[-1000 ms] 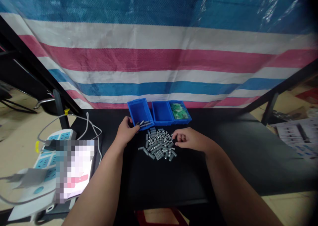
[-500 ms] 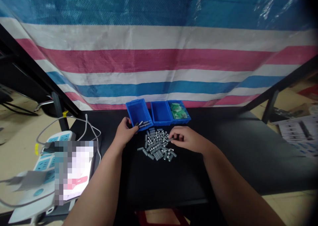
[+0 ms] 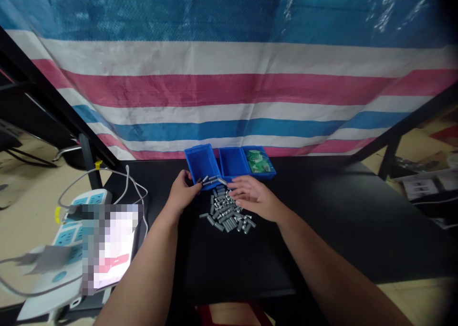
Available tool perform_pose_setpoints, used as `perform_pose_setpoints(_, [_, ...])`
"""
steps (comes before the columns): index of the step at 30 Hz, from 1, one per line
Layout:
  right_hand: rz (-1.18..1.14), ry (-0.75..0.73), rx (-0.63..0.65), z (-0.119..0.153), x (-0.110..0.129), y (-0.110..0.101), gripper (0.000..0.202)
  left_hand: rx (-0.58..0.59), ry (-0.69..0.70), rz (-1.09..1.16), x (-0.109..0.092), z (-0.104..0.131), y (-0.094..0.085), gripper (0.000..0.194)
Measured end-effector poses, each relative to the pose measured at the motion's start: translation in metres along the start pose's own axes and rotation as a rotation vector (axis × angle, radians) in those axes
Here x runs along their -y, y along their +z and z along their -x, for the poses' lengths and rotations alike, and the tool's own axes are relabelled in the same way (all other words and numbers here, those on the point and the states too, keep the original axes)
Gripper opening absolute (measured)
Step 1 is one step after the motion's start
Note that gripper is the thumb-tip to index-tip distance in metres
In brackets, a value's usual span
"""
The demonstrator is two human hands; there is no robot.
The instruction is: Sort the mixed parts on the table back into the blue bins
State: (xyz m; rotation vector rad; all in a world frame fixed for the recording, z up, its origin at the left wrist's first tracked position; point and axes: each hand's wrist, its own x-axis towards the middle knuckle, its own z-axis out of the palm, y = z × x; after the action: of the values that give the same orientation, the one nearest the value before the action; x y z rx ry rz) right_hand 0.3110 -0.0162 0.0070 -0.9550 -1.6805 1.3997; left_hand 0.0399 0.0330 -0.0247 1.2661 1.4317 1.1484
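A blue plastic bin [image 3: 201,160] stands turned a little on the table, with several grey metal pins [image 3: 208,180] at its front end. My left hand [image 3: 184,191] grips its near left corner, thumb at the front. Over a heap of grey metal pins and shiny small metal pieces [image 3: 226,211] is my right hand [image 3: 252,194], fingers stretched toward the bin. One pin [image 3: 222,181] shows just off its fingertips by the bin's front right corner; whether it touches anything, I cannot tell. Part of the heap is hidden under the right hand.
A second blue bin [image 3: 232,161] and a third bin [image 3: 258,161] holding green-looking packets stand to the right. On the left lie a white power strip [image 3: 66,235], cables and a lit phone-like screen [image 3: 118,249]. A striped sheet [image 3: 229,92] hangs behind the black table [image 3: 339,221].
My right hand has moved left from the heap's right side toward the bin, and its fingers have opened, letting go of a pin. My left hand keeps its grip on the bin.
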Motion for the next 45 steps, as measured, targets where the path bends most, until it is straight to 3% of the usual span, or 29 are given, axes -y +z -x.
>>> perform_pose_setpoints(3, [-0.018,-0.009,0.002,-0.001,-0.003,0.006,0.042,-0.006,-0.003,0.002,0.001,0.000,0.000,0.036])
perform_pose_setpoints(12, [0.374,0.015,0.101,0.000,0.004,-0.003,0.019,-0.004,-0.013,0.014,-0.002,0.001,0.000,0.037])
perform_pose_setpoints(19, [0.536,0.139,0.061,0.010,0.011,-0.035,0.010,0.004,0.008,0.006,0.001,0.001,-0.001,0.036])
perform_pose_setpoints(23, [0.588,0.268,0.189,0.016,0.007,-0.048,0.012,0.012,-0.003,0.026,0.003,0.000,-0.001,0.037])
perform_pose_setpoints(29, [0.689,0.213,0.143,0.014,0.009,-0.036,0.010,0.004,-0.026,0.042,0.001,0.000,0.000,0.039])
perform_pose_setpoints(32, [0.625,0.210,0.197,0.015,0.014,-0.033,0.011,0.010,-0.023,0.042,0.001,0.000,0.000,0.040])
perform_pose_setpoints(36, [0.506,0.369,0.387,0.020,0.016,-0.032,0.028,0.008,-0.016,0.010,0.002,0.000,0.000,0.038])
perform_pose_setpoints(40, [0.551,0.508,0.351,0.021,0.015,-0.026,0.030,0.021,-0.018,0.023,0.001,0.000,-0.001,0.038])
perform_pose_setpoints(45, [0.717,0.277,0.278,0.020,0.019,-0.020,0.016,0.060,-0.021,0.077,-0.001,0.000,-0.003,0.040])
